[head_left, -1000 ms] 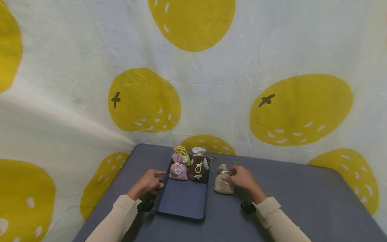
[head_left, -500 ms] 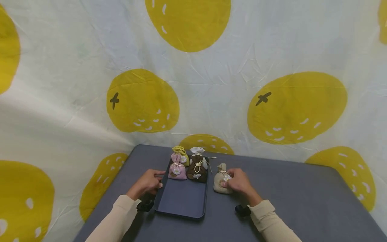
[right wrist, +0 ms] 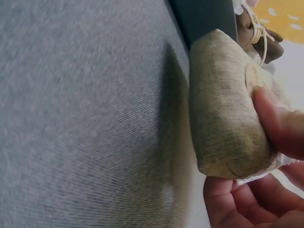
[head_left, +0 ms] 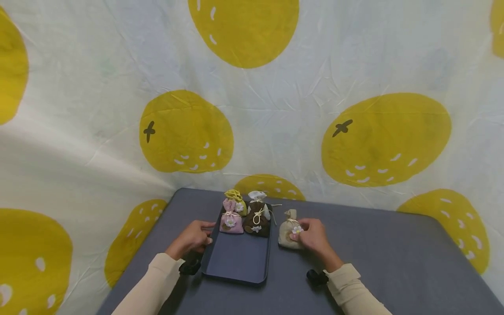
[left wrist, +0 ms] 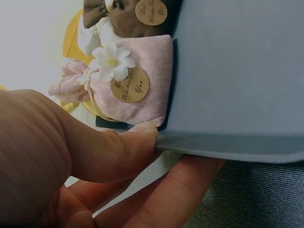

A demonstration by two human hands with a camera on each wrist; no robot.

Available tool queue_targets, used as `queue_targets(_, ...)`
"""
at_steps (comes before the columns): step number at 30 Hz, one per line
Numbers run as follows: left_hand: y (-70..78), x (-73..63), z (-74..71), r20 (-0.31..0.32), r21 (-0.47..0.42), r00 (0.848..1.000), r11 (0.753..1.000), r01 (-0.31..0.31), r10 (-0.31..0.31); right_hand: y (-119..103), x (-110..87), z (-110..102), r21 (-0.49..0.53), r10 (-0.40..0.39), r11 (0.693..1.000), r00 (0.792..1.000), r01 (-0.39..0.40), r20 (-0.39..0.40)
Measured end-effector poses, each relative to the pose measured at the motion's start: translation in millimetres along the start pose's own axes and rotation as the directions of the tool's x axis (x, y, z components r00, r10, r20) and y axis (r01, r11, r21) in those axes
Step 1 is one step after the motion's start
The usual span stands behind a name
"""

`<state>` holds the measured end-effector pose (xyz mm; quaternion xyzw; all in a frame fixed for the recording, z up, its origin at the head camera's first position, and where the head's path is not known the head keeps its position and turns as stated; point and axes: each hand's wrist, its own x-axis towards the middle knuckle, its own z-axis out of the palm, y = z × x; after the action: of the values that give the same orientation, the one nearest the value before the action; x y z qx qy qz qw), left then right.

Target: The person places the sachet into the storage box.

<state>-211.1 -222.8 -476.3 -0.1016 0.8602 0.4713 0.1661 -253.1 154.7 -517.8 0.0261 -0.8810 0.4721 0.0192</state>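
My left hand (head_left: 193, 237) grips the left wall of a dark blue-grey tray (head_left: 236, 258), the thumb over the rim and the fingers outside it in the left wrist view. To the right of the tray, my right hand (head_left: 314, 238) pinches a beige cloth drawstring pouch (head_left: 288, 239) with a white flower and a round tag. Its bottom (right wrist: 223, 114) faces the right wrist camera, with a shadow on the tabletop beside it. At the tray's far end lie a pink pouch (head_left: 231, 225) and a brown pouch (head_left: 255, 228) in front, a yellow pouch (head_left: 243, 210) and a white-topped pouch (head_left: 257, 196) behind.
A dark grey table (head_left: 366, 253) bears the tray and pouches. Behind it hangs a white cloth (head_left: 275, 135) printed with big yellow fruit. A loose cord (head_left: 277, 205) sticks out past the tray's far right corner.
My right hand has closed its hold on the beige pouch, which has turned slightly and risen a little in view. My left hand and the tray have stayed put.
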Motion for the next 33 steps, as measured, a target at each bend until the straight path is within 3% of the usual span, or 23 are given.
queue_targets(10,1.1,0.8,0.5,-0.007,-0.005,1.0,1.0,0.008,-0.008,-19,-3.2,-10,0.043,-0.004,0.999,0.997,0.007,-0.083)
queue_targets(19,0.1,0.0,1.2,-0.004,-0.024,1.0,1.0,-0.006,0.005,-41,-5.6,-14,0.024,-0.05,0.998,0.996,0.052,-0.068)
queue_targets(26,-0.2,0.3,0.4,-0.011,0.027,1.0,1.0,-0.013,0.013,-56,-6.7,-10,0.077,-0.067,0.994,0.995,0.072,-0.067)
queue_targets(33,0.5,0.0,1.8,-0.018,0.02,1.0,1.0,-0.013,0.013,-67,-8.4,-2,0.113,-0.089,0.989,0.994,0.097,-0.069)
